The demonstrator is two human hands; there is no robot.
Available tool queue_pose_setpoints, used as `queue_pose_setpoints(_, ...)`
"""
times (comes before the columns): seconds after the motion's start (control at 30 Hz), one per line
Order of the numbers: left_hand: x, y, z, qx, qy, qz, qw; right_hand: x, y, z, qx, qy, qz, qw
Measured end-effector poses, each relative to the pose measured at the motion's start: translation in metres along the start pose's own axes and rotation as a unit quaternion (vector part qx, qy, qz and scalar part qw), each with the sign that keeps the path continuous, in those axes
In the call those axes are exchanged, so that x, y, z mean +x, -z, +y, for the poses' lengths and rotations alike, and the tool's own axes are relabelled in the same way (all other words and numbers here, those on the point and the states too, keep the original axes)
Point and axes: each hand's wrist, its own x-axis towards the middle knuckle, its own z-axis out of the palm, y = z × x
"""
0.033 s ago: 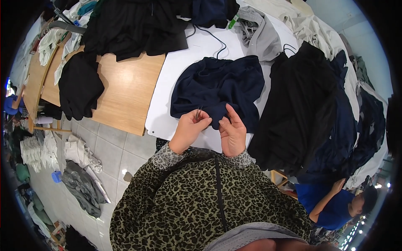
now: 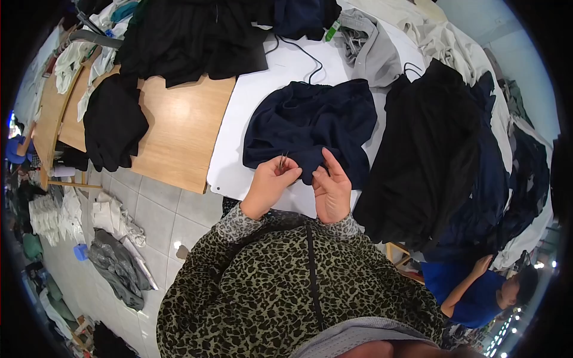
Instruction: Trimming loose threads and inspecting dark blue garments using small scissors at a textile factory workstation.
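A navy garment (image 2: 310, 119) lies crumpled on the white tabletop (image 2: 230, 173) in front of me. Between the thumb and fingers of my left hand (image 2: 267, 186) are thread snips (image 2: 283, 161), their two slim metal points sticking up near the garment's close edge; the rest of them is hidden in the hand. My right hand (image 2: 332, 192) pinches the same edge between thumb and curled fingers, with the index finger pointing up. The two hands are a short way apart, and a bit of navy cloth hangs between them.
Black garments (image 2: 424, 155) are heaped on the right, and more black clothes (image 2: 191, 42) lie at the far left. A grey garment (image 2: 376, 53) sits at the back. Left stands a wooden table (image 2: 179, 131) holding a black garment (image 2: 113, 122). A person in blue (image 2: 465, 292) is at lower right.
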Motion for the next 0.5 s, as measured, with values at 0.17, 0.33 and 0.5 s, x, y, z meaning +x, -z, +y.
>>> queue_pose_setpoints(0.17,0.001,-0.001,-0.005,0.007,-0.015,0.0,1.0,0.001,-0.005,-0.001,0.002,-0.008,0.018,1.0)
queue_pose_setpoints(0.33,0.006,0.009,-0.003,0.037,-0.104,-0.017,0.994,0.008,0.004,-0.004,-0.087,-0.002,-0.033,0.996)
queue_pose_setpoints(0.5,0.021,0.019,0.04,0.052,-0.072,-0.127,0.988,0.016,0.0,-0.029,-0.257,-0.001,-0.196,0.946)
